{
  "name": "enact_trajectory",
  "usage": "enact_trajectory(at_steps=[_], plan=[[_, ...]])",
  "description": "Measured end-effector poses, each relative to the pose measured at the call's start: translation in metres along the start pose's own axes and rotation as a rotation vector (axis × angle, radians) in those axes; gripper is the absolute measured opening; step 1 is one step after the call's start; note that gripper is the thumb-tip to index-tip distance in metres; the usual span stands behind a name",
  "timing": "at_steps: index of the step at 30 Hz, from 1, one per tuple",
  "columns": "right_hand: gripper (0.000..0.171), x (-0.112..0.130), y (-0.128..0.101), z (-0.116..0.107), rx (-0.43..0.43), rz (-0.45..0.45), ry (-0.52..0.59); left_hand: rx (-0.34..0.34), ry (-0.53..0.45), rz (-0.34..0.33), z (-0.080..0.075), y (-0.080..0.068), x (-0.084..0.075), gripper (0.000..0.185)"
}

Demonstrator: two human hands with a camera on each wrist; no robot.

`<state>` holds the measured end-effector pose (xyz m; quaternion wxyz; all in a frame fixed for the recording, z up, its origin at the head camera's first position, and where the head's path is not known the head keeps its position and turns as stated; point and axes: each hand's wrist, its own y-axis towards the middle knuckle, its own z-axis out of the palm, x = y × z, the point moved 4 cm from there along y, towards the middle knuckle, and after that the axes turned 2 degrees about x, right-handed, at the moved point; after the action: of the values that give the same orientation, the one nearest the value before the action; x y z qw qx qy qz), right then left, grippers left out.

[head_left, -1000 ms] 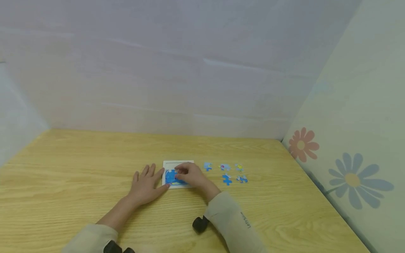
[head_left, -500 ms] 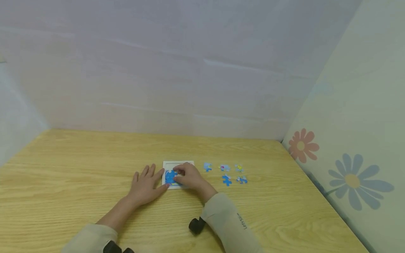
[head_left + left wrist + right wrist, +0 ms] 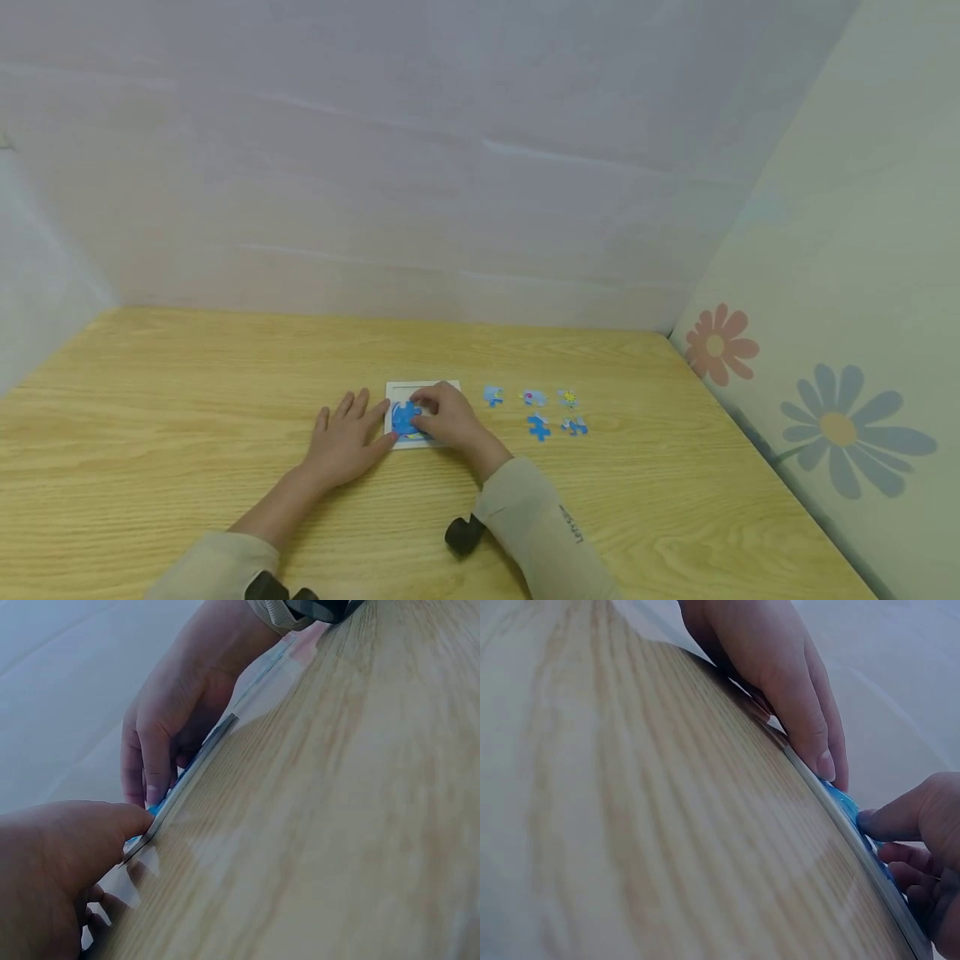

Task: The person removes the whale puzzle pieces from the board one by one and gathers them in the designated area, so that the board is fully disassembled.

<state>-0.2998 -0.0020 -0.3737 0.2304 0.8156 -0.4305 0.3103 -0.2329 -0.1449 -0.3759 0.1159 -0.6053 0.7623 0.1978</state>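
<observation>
A white puzzle frame (image 3: 405, 387) lies on the wooden table, with blue pieces (image 3: 405, 419) fitted in its near left part. My left hand (image 3: 341, 442) lies flat on the table beside the frame, its thumb against the frame's left edge (image 3: 195, 761). My right hand (image 3: 446, 417) rests over the frame's right half with bent fingers. Its thumb and fingers pinch a blue puzzle piece (image 3: 844, 801) down in the frame. How the piece sits under the hand is hidden.
Several loose blue puzzle pieces (image 3: 537, 427) lie in two rows on the table (image 3: 187, 392) right of the frame. Pale walls close the table at the back and left; a flower-printed wall (image 3: 832, 425) closes the right side.
My right hand has slid a little left and settled lower over the frame, covering more of the blue pieces. My left hand has not moved.
</observation>
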Motion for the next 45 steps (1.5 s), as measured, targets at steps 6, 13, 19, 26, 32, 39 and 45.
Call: enact_trajectory(at_steps=[6, 13, 19, 26, 32, 39, 45], plan=[[0.026, -0.002, 0.001, 0.002, 0.014, 0.016, 0.089, 0.001, 0.003, -0.007, -0.001, 0.0, 0.0, 0.054], [0.026, -0.003, 0.002, 0.004, 0.008, 0.001, 0.119, -0.006, 0.007, -0.004, -0.001, 0.0, -0.001, 0.054], [0.026, -0.003, 0.002, 0.004, 0.002, -0.001, 0.114, -0.007, 0.016, -0.009, -0.003, 0.0, -0.002, 0.054], [0.023, -0.002, 0.002, 0.004, -0.005, 0.013, 0.082, -0.011, 0.021, -0.012, -0.004, 0.0, -0.003, 0.053], [0.022, -0.001, 0.001, 0.003, -0.019, 0.008, 0.077, -0.008, 0.011, -0.007, -0.004, 0.0, -0.003, 0.054], [0.023, -0.001, 0.004, 0.001, -0.032, 0.009, 0.102, -0.007, 0.01, -0.006, -0.004, 0.0, -0.003, 0.054], [0.023, 0.007, 0.003, -0.006, -0.021, -0.012, 0.147, -0.009, 0.007, -0.008, -0.004, 0.0, -0.002, 0.055]])
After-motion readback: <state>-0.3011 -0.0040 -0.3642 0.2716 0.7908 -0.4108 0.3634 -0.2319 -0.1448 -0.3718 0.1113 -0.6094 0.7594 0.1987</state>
